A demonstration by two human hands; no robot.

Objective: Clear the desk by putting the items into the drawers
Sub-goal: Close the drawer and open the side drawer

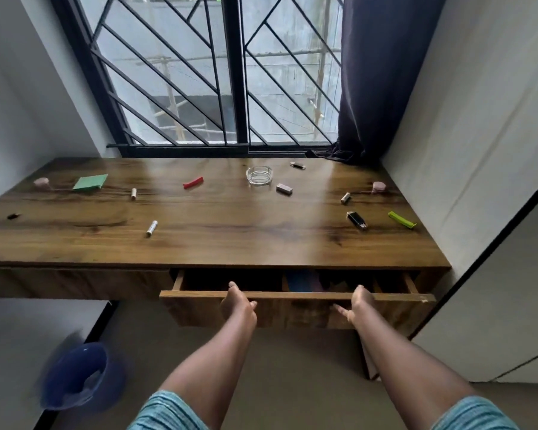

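A wooden desk (218, 243) carries several small items: a glass ashtray (259, 175), a red piece (193, 182), a green card (90, 182), a black lighter (356, 220), a lime green strip (402, 219) and small white tubes (151, 228). Under the desk's right half a drawer (295, 295) stands partly pulled out, with dark and blue contents showing inside. My left hand (238, 302) grips the drawer's front edge, fingers over the top. My right hand (356, 304) grips the same edge further right.
A barred window and a dark curtain (382, 76) stand behind the desk. Walls close in on both sides, with a white cabinet (510, 290) to the right. A blue bin (75, 375) sits on the floor at lower left.
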